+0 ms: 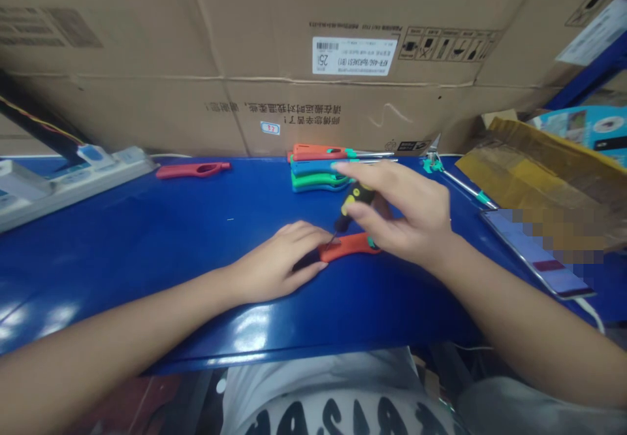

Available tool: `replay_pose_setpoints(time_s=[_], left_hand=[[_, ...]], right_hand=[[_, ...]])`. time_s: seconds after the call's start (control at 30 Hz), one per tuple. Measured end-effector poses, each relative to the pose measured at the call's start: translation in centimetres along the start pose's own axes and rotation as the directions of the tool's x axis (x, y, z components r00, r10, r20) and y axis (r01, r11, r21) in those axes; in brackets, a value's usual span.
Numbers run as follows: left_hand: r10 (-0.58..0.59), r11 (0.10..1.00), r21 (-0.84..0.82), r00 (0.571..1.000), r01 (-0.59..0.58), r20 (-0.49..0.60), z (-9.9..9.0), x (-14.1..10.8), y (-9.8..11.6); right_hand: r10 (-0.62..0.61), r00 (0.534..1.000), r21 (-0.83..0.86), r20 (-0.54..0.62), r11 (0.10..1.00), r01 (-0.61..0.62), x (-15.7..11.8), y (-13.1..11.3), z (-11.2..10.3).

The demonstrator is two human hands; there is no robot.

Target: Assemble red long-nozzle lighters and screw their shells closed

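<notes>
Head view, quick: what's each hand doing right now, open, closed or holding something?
Left hand: closed on one end of the orange handle.
Right hand: closed around the black-and-yellow screwdriver.

1. Your orange casing (347, 246) is long, smooth and slightly curved, and it lies roughly crosswise on the blue desk (171, 232) in front of you.
2. Its right end sits a touch farther from you than its left; you pinch the left end, and a green part (372, 243) shows towards the right, partly covered.
3. You hold your screwdriver (343, 219) at a slant over the casing; its black handle with yellow patches leans up and to the right, partly hidden.
4. Its thin shaft (332, 240) slopes down to the casing's left portion; exactly how the tip meets it is too small to tell.
</notes>
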State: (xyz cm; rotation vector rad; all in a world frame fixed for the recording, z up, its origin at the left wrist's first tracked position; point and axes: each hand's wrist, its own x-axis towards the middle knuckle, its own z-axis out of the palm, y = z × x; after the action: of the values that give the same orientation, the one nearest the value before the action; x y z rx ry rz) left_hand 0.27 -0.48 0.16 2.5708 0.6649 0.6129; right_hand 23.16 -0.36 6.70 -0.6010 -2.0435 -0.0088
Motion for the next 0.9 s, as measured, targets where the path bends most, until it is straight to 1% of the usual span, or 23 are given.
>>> replay_pose_setpoints(time_s=[0.1, 0.13, 0.17, 0.27, 0.3, 0.37, 0.47, 0.5, 0.53, 0.63, 0.67, 0.73, 0.8, 0.83, 0.87, 0.9], left_hand=[[-0.013, 1.000, -0.021, 1.000, 0.013, -0.005, 0.05, 0.02, -0.05], [-0.016, 1.000, -0.025, 1.000, 0.016, -0.004, 0.06, 0.02, -0.08], [-0.019, 0.999, -0.026, 1.000, 0.019, -0.002, 0.07, 0.01, -0.10], [-0.032, 0.999, -0.020, 0.999, 0.032, 0.011, 0.06, 0.00, -0.12], [-0.037, 0.999, -0.019, 0.999, 0.038, 0.014, 0.04, 0.01, -0.11], [-0.045, 0.999, -0.019, 0.999, 0.045, 0.017, 0.02, 0.05, -0.07], [-0.045, 0.999, -0.015, 0.999, 0.045, 0.025, 0.02, 0.09, -0.02], [-0.041, 0.999, -0.008, 0.999, 0.041, 0.022, 0.04, 0.09, -0.03], [-0.037, 0.999, 0.001, 0.999, 0.037, 0.017, 0.07, 0.07, -0.05], [-0.032, 0.999, 0.015, 0.999, 0.032, 0.001, 0.14, 0.01, -0.14], [-0.035, 0.999, 0.011, 0.999, 0.035, 0.002, 0.14, 0.01, -0.16], [-0.039, 0.999, -0.004, 0.999, 0.039, 0.007, 0.11, 0.03, -0.16], [-0.045, 0.999, -0.016, 0.999, 0.045, 0.018, 0.05, 0.08, -0.09], [-0.045, 0.999, -0.016, 0.999, 0.046, 0.021, 0.02, 0.10, -0.05], [-0.045, 0.999, -0.012, 0.999, 0.045, 0.018, 0.01, 0.11, -0.01], [-0.044, 0.999, -0.008, 0.999, 0.044, 0.015, 0.00, 0.11, 0.01]], right_hand=[[0.127, 0.989, 0.119, 0.074, 0.984, -0.135, 0.04, -0.01, -0.16], [0.147, 0.986, 0.127, 0.082, 0.979, -0.157, 0.03, 0.03, -0.25], [0.147, 0.986, 0.102, 0.073, 0.983, -0.154, 0.00, 0.08, -0.35], [0.060, 0.998, -0.044, -0.003, 0.997, -0.060, -0.09, 0.26, -0.52], [0.041, 0.999, -0.060, -0.012, 0.997, -0.042, -0.11, 0.28, -0.49], [0.064, 0.998, 0.003, 0.030, 0.998, -0.064, -0.11, 0.25, -0.32], [0.134, 0.979, 0.129, 0.156, 0.979, -0.155, -0.16, 0.24, 0.03], [0.133, 0.979, 0.126, 0.153, 0.980, -0.153, -0.20, 0.29, 0.12], [0.115, 0.986, 0.094, 0.119, 0.988, -0.126, -0.26, 0.36, 0.17], [-0.003, 1.000, -0.077, -0.019, 0.997, 0.001, -0.42, 0.52, 0.16], [-0.016, 0.999, -0.109, -0.031, 0.994, 0.013, -0.44, 0.52, 0.13], [0.028, 1.000, -0.076, 0.008, 0.997, -0.027, -0.39, 0.48, 0.11], [0.109, 0.991, 0.024, 0.084, 0.994, -0.111, -0.31, 0.46, 0.15], [0.134, 0.986, 0.061, 0.101, 0.988, -0.140, -0.29, 0.48, 0.18], [0.147, 0.985, 0.068, 0.086, 0.986, -0.153, -0.28, 0.53, 0.21], [0.140, 0.989, 0.043, 0.038, 0.989, -0.142, -0.28, 0.59, 0.23]])
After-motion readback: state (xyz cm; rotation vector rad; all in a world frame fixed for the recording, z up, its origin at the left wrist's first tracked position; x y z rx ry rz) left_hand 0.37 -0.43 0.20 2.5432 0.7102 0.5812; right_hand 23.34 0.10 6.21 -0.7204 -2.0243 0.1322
